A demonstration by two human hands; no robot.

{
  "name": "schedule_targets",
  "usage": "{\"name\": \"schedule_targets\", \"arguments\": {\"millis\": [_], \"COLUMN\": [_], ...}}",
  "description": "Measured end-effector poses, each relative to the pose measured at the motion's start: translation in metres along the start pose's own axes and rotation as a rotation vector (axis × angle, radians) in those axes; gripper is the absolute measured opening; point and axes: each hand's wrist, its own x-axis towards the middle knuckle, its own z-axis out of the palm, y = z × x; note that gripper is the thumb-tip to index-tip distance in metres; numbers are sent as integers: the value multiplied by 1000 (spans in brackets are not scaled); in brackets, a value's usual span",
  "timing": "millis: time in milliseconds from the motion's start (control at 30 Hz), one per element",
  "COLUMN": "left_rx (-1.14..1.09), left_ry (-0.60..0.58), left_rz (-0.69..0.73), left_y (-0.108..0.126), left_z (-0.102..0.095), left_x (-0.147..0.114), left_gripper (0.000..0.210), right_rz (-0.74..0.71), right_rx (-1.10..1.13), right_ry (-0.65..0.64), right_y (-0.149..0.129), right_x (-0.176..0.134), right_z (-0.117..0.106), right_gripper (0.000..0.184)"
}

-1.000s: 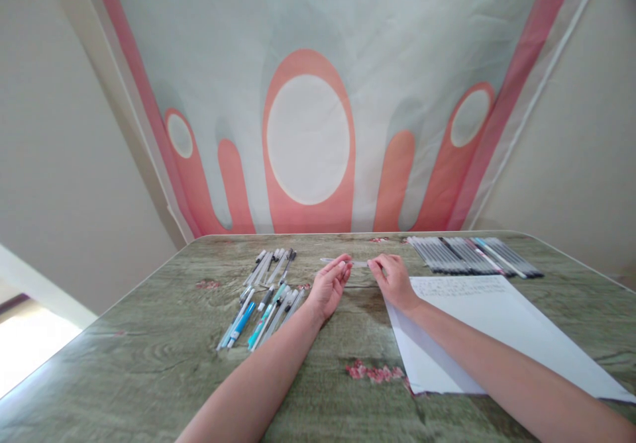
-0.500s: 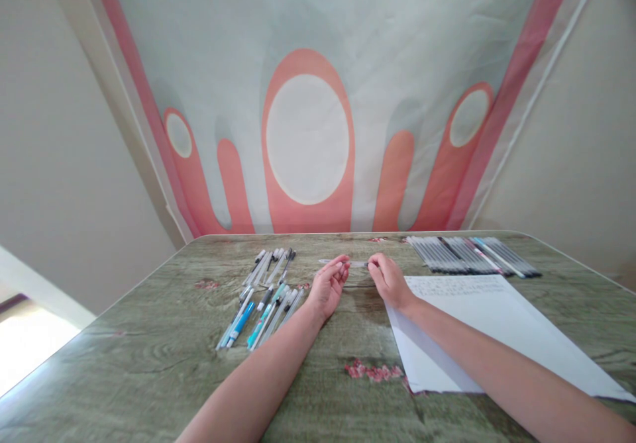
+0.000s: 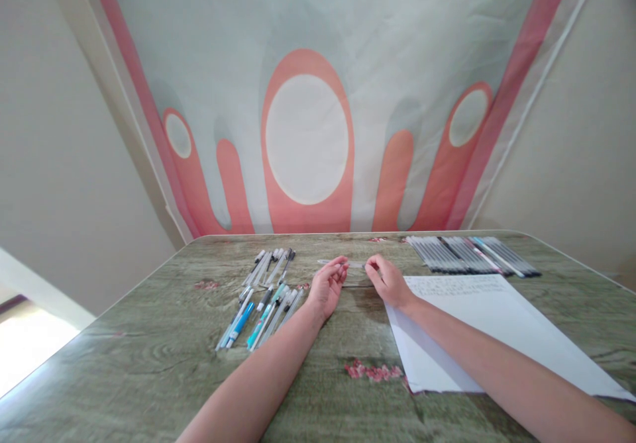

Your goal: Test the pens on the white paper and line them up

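A clear, slim pen (image 3: 356, 265) lies level between my two hands, above the far middle of the table. My left hand (image 3: 330, 283) pinches it with thumb and fingers, and its tip pokes out to the left. At the other end, my right hand (image 3: 384, 279) has thumb and forefinger closed on the pen; the fingers hide that end. Beneath the hands runs a thin dark line (image 3: 358, 287); I cannot tell whether it is a shadow or a thin rod. Left of my left hand lie loose pens and pen parts, among them a blue pen (image 3: 241, 324).
At the far right, a row of clear pens with dark ends (image 3: 432, 257) lies side by side. A white sheet (image 3: 477, 337) with handwriting along its top is under my right forearm. A second group of pens (image 3: 268, 267) lies at the far left of the wood-patterned table (image 3: 149, 363).
My right hand has shifted slightly left along the pen, and the dark end that showed by its fingers is now covered. A thin dark line now shows below the hands.
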Motion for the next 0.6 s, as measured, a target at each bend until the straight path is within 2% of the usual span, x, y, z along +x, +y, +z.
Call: {"name": "schedule_targets", "arguments": {"millis": [233, 400, 600], "left_rx": [9, -4, 13], "left_ry": [-5, 11, 4], "left_rz": [-14, -5, -4], "left_y": [0, 1, 1], "left_z": [1, 1, 2], "left_x": [-1, -1, -1], "left_gripper": [20, 19, 19], "right_rz": [22, 1, 3], "right_rx": [-10, -4, 3], "right_ry": [-73, -18, -72], "right_y": [2, 0, -1], "right_x": [0, 0, 0], "right_z": [1, 0, 0], "right_gripper": [33, 21, 36]}}
